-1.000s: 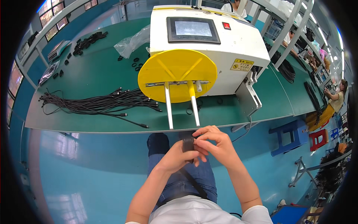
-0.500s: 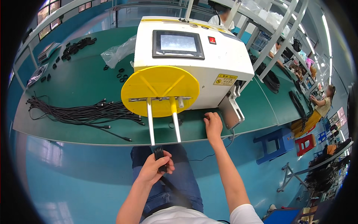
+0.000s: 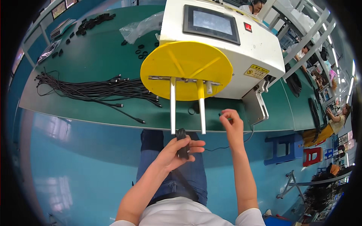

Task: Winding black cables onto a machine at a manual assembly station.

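Black cable bundle (image 3: 182, 142) sits clasped in the left hand's (image 3: 176, 153) grip; right hand (image 3: 232, 122) pinches a cable end (image 3: 221, 114).

A long green workbench (image 3: 94, 64) carries everything. A white machine (image 3: 241, 49) with a touchscreen and a yellow disc stands on its right half, close to the front edge. Left of the machine, a loose bundle of black cables (image 3: 98, 90) lies spread toward the left end, one lead trailing to the front edge. Toward the back edge lie a crumpled clear plastic bag (image 3: 141, 28), several small black rings (image 3: 141, 51), and, in the far left corner, a heap of black parts (image 3: 92, 22).
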Demonstrator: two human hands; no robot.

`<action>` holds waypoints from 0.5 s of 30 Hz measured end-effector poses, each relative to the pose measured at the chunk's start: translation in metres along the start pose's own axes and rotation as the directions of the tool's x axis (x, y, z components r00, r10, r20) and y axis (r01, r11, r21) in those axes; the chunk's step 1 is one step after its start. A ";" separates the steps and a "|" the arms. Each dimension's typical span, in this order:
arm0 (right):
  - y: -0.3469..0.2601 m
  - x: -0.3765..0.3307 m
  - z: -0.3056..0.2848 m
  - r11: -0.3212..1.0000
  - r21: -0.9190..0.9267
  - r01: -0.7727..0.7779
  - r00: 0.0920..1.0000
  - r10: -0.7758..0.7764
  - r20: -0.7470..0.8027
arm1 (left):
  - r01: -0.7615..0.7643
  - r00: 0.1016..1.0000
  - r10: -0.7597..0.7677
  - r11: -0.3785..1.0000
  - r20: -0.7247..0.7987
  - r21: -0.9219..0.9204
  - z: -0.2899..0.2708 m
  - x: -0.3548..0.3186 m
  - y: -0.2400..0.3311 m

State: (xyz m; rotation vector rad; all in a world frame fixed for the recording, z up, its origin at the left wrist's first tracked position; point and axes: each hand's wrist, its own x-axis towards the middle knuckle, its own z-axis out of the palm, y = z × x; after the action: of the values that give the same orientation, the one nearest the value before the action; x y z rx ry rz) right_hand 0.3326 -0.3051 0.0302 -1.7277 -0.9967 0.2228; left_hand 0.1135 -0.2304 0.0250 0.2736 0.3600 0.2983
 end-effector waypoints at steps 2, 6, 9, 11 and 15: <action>-0.032 -0.020 -0.005 0.986 0.139 -0.094 0.994 0.084 0.076 | 0.002 1.000 -0.002 1.000 0.005 0.016 0.005 -0.001 0.000; -0.071 -0.050 -0.007 0.794 0.408 -0.451 0.887 0.347 0.306 | -0.047 0.999 0.046 0.988 0.013 0.147 0.005 -0.003 -0.006; -0.078 -0.059 -0.003 0.808 0.377 -0.453 0.878 0.330 0.348 | -0.117 0.993 0.117 0.937 0.021 0.330 0.006 -0.004 -0.008; -0.076 -0.062 0.001 0.819 0.367 -0.442 0.877 0.309 0.368 | -0.177 0.977 0.210 0.750 0.024 0.637 0.011 -0.008 -0.005; -0.071 -0.059 0.007 0.811 0.388 -0.438 0.874 0.282 0.396 | -0.171 0.959 0.283 0.528 0.017 0.832 0.028 -0.013 -0.002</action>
State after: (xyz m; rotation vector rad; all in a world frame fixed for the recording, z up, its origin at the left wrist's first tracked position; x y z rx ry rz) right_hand 0.2550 -0.3373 0.0696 -1.4349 -0.7401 0.9517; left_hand 0.1125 -0.2423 0.0535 1.2751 0.5786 0.3914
